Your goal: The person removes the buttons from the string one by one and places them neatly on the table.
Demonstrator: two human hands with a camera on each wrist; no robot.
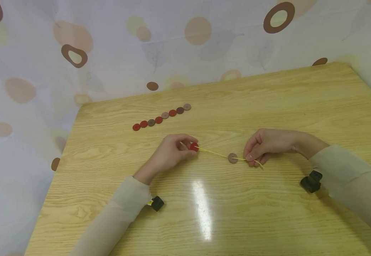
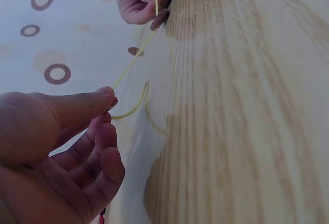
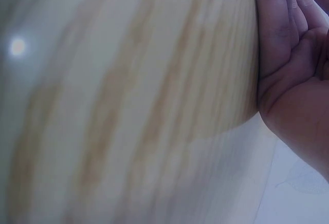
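Observation:
My left hand (image 1: 173, 151) pinches a red button (image 1: 194, 147) between thumb and fingers, its face turned to the right. A yellow string (image 1: 212, 152) runs from that button, drawn straight, through a brownish-pink button (image 1: 232, 158) and on to my right hand (image 1: 265, 146). Thumb and fingertips of the right hand pinch the string, and its short end curls out beyond them. In the left wrist view, another length of yellow string (image 2: 134, 110) loops behind the left hand (image 2: 72, 142). The right wrist view shows only part of the right palm (image 3: 293, 54) near the tabletop.
A slanting row of several red, brown and pinkish buttons (image 1: 158, 120) lies farther back on the wooden table (image 1: 252, 213). Behind and to the left hangs a pale patterned cloth (image 1: 108, 46). Small black cameras (image 1: 311, 182) are worn at both wrists.

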